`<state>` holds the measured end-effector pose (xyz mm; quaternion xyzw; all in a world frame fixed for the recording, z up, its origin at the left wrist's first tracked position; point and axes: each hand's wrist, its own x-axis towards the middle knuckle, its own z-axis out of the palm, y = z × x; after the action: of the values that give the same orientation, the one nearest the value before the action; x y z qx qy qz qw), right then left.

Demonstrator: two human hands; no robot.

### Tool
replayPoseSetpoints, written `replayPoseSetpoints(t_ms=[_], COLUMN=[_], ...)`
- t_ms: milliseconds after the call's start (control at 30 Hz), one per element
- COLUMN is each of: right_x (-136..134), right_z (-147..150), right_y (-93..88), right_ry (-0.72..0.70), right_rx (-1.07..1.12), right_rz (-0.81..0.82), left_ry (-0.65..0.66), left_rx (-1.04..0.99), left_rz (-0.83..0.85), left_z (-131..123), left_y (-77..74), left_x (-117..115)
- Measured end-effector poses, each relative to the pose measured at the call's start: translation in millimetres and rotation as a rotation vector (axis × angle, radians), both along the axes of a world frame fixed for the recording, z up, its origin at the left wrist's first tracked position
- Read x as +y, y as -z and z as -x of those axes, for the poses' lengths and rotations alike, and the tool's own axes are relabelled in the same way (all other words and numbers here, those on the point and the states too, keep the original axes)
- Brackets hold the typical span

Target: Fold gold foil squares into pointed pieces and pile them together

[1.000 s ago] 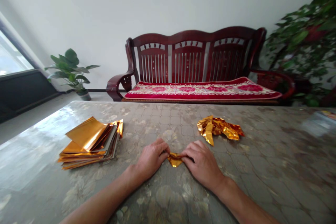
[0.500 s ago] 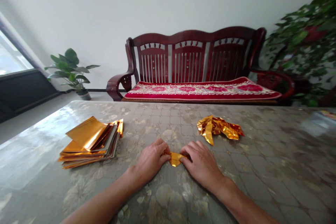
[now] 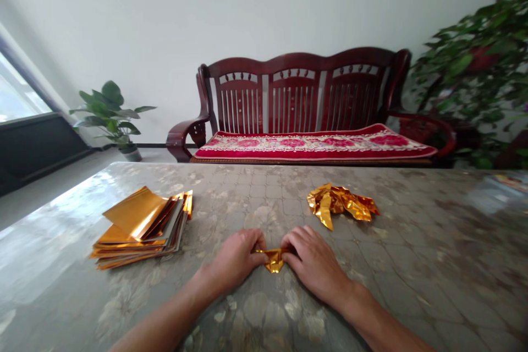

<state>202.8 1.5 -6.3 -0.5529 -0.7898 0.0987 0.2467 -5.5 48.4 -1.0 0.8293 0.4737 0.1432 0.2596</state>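
Gold foil (image 3: pixel 274 260) runs left to right — flap (image 3: pixel 274 268) pointing nearward.

Pale wall (image 3: pixel 165 16), dark red wooden bench (image 3: pixel 292 93) (flowered red cover (image 3: pixel 313 144)), window (image 3: pixel 18 91) at left.

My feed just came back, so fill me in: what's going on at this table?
A person is working a small gold foil piece with both bare hands. The left hand pinches one end and the right hand the other, with its middle showing between them. On the table, a loose stack of gold sheets lies off to the left, and crumpled gold foil lies beyond the right hand.
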Motion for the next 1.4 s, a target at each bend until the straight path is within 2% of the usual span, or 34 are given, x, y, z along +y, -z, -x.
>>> replayPoseSetpoints(t_ms=[100,200,433,533,700,900,1067,1133,1233,1400], right_x=[-2,-4,-6,-7,-6,-4,-5,-6,-7,-6], right_z=[-1,-2,-4,-6,-7,-4,-3,-2,0,4], right_y=[0.7,1.3,3.9,5.2,4.9,3.9,6.2,6.7,7.2,8.4], right_ry=[-0.009,-0.028,-0.113,-0.129,-0.120,-0.102,-0.131,-0.156,-0.169,0.016], right_rx=[0.043,0.076,0.060,-0.015,-0.170,-0.136,-0.091,-0.022,0.207,0.619], right_rz=[-0.029,-0.097,-0.249,-0.260,-0.274,-0.295,-0.272,-0.263,-0.223,-0.106], left_ry=[-0.012,0.036,0.200,0.217,0.212,0.096,0.145,0.163,0.139,0.066], left_rx=[-0.126,-0.168,-0.067,-0.026,-0.044,-0.237,-0.098,-0.059,-0.106,-0.327], left_rz=[-0.083,-0.181,-0.390,-0.455,-0.471,-0.358,-0.516,-0.551,-0.503,-0.416], left_z=[1,3,4,4,1,-1,-4,-7,-9,-8], left_y=[7.5,9.6,7.3,8.0,10.0,12.1,6.3,3.4,2.2,7.2], left_x=[-10,-16,-19,-20,-22,-20,-22,-22,-22,-20])
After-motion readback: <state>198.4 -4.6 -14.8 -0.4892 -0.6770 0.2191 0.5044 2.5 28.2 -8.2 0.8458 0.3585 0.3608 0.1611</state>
